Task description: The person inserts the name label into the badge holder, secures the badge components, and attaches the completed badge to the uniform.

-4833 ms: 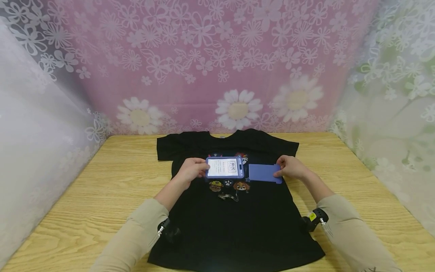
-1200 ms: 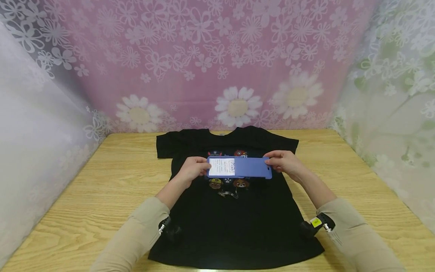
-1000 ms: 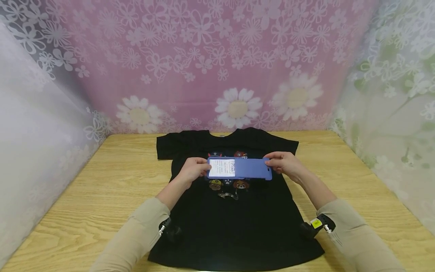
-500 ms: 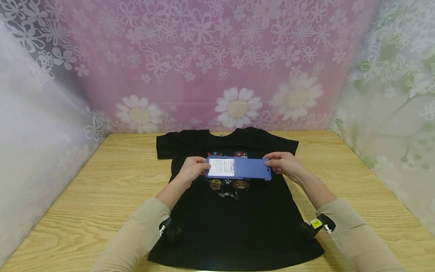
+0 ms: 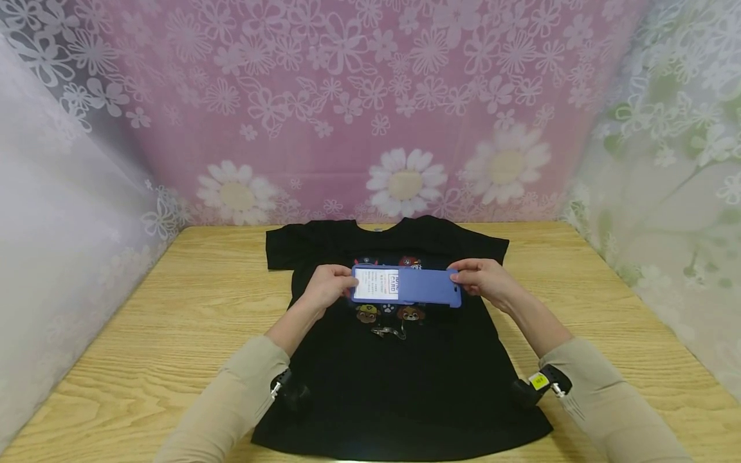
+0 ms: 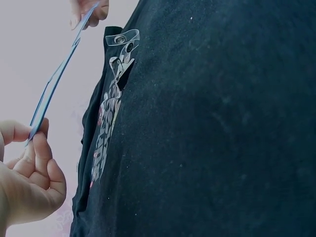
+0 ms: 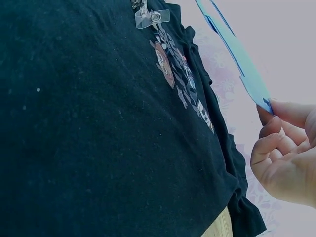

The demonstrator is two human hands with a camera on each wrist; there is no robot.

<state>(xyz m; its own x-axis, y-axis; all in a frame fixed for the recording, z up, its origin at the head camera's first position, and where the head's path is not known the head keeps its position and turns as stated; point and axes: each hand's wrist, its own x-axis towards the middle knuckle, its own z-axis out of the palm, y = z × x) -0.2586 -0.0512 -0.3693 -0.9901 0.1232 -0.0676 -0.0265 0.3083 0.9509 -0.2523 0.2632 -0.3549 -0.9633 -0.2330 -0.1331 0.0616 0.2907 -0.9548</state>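
Left hand [image 5: 325,289] pinches badge holder [image 5: 376,285]; right hand [image 5: 483,278] pinches sliding cover [image 5: 431,287], roughly halfway on; white card part exposed, remainder unclosed.

The white card [image 5: 376,284] in the blue badge holder [image 5: 406,286] bears a boxed label that seems to read "ID/IC CARD", partly covered. The smaller lines printed beside it are too small to read.

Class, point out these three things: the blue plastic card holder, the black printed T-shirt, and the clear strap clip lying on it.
Blue plastic card holder [image 5: 428,287], head view, plain blue cover.
Black printed T-shirt [image 5: 405,392], head view, lower front.
Clear strap clip [image 7: 152,18], right wrist view, snap tab.
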